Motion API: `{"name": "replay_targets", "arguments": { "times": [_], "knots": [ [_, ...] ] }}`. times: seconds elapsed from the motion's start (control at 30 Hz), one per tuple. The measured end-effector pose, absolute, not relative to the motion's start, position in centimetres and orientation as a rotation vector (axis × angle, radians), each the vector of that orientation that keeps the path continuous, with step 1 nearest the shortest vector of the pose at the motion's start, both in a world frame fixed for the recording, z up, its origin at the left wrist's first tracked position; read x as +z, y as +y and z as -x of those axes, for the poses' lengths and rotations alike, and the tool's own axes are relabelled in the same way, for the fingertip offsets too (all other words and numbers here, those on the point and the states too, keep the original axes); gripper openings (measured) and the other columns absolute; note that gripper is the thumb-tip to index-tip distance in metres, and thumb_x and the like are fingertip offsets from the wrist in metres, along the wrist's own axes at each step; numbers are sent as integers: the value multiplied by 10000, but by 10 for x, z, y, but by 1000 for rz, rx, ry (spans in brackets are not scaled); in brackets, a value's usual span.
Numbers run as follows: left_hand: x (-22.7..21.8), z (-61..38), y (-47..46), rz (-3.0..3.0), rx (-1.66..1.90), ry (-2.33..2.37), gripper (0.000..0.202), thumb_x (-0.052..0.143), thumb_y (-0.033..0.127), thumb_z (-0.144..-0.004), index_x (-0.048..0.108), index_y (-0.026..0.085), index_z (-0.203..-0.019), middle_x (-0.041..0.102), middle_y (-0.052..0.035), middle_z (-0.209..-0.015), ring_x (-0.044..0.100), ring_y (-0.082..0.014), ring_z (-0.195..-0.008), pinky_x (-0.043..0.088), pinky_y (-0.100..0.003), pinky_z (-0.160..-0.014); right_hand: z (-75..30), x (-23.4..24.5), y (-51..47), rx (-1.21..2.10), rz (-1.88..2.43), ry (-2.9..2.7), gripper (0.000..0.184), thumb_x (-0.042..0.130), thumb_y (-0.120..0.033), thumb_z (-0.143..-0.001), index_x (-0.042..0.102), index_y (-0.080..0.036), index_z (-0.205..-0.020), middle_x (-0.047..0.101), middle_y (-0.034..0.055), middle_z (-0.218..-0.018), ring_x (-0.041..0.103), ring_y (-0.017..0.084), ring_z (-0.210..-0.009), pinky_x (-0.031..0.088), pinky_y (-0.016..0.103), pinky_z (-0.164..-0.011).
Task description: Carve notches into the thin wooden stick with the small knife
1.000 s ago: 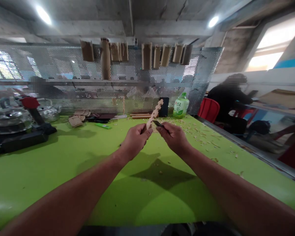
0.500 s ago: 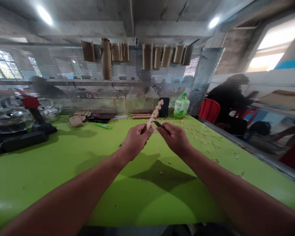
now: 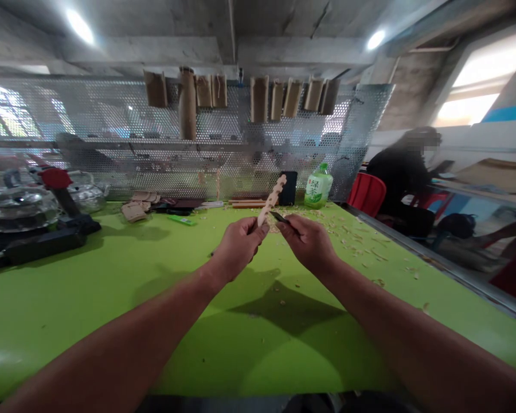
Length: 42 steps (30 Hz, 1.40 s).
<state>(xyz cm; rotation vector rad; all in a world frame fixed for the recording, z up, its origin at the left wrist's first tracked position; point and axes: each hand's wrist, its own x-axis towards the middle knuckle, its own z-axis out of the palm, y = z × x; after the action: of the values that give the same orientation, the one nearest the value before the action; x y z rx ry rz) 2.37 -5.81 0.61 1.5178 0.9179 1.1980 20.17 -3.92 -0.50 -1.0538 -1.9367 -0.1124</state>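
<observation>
A pale, notched wooden carving [image 3: 273,198] slants up and to the right from my left hand [image 3: 237,245], whose fingers are wrapped round its lower end. My right hand [image 3: 310,242] grips a dark-bladed carving knife [image 3: 278,217]; its handle is hidden inside the fist. The blade points left, close to the carving just above my left thumb. Whether the edge touches the wood I cannot tell. Both hands are above the green tabletop [image 3: 189,338], with their shadows below.
Wood shavings [image 3: 365,238] litter the table's right side. Along the back stand a green tea bottle [image 3: 318,186] and a dark upright panel [image 3: 288,188]. Flat wooden pieces [image 3: 137,206] and glass teapots [image 3: 21,206] are at left. A person in black [image 3: 402,172] sits at right.
The hands, carving and knife keep almost the same pose. The whole view has shifted very slightly.
</observation>
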Motion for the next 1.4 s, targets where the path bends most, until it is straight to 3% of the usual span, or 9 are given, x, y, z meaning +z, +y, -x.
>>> {"name": "replay_targets", "arguments": {
  "times": [0.5, 0.7, 1.2, 1.3, 1.4],
  "knots": [
    [4, -23, -56, -1535, 1202, 934, 223, 614, 386, -842, 577, 166, -849, 323, 99, -496, 271, -32, -383, 182, -190, -397, -199, -6, -40, -215, 1131, -1932, 380, 426, -471, -961, 462, -205, -691, 494, 4, -628, 431, 134, -585, 252, 279, -561],
    [7, -23, -58, -1469, 1156, 867, 221, 612, 380, -842, 560, 169, -799, 306, 105, -480, 224, -29, -368, 160, -190, -381, -197, -10, -35, 19, 1111, -1938, 359, 449, -448, -938, 394, -217, -667, 432, -26, -569, 382, 116, -526, 245, 268, -518],
    [3, -20, -53, -1599, 1139, 841, 266, 605, 418, -855, 557, 166, -789, 301, 105, -493, 233, -23, -371, 187, -180, -383, -201, -5, -34, 848, 944, -1908, 389, 509, -523, -907, 438, -216, -679, 418, -81, -475, 355, 68, -370, 273, 213, -363],
    [2, -20, -53, -1547, 1108, 787, 266, 594, 434, -864, 570, 168, -855, 350, 96, -519, 269, -30, -363, 211, -176, -353, -202, -4, -34, 800, 910, -1878, 403, 504, -539, -904, 438, -216, -671, 414, -79, -458, 346, 71, -366, 262, 222, -369],
    [0, -20, -52, -1504, 1120, 763, 305, 560, 468, -884, 570, 163, -871, 426, 71, -560, 319, -40, -373, 259, -179, -339, -202, -2, -35, 551, 919, -1850, 415, 472, -525, -923, 415, -218, -649, 416, -61, -481, 361, 81, -418, 278, 239, -427]
  ]
}}
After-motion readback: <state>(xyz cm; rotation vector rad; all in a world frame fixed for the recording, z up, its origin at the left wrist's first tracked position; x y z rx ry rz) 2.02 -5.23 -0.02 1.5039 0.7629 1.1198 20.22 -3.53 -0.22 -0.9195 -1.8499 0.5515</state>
